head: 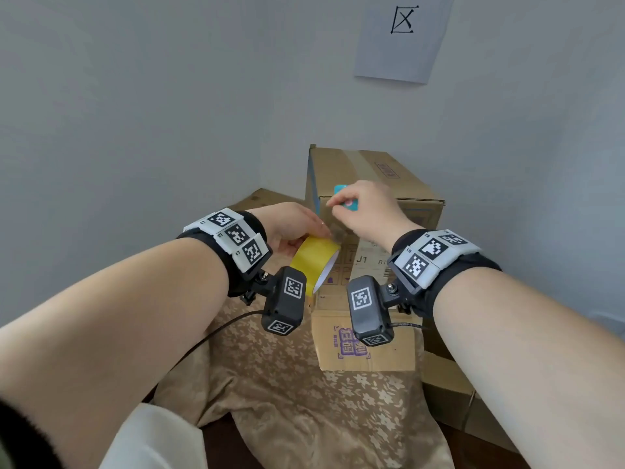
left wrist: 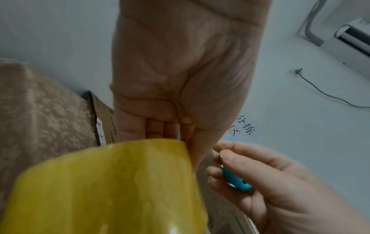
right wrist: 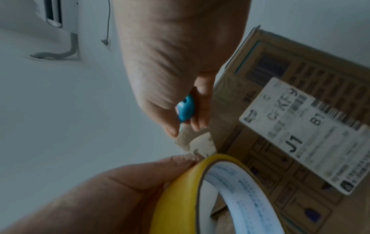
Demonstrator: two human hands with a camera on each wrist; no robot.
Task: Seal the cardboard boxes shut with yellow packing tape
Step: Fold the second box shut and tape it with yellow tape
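Note:
My left hand grips a roll of yellow packing tape in front of a tall cardboard box. A short strip of tape runs from the roll up to the box's front corner. My right hand holds a small blue cutter in curled fingers, just above that strip and close to my left thumb. The box's front face carries a white shipping label.
A flat cardboard piece with a purple stamp lies on a tan flowered cloth below the hands. More cardboard boxes stand low at the right. A white wall with a paper sign is right behind the tall box.

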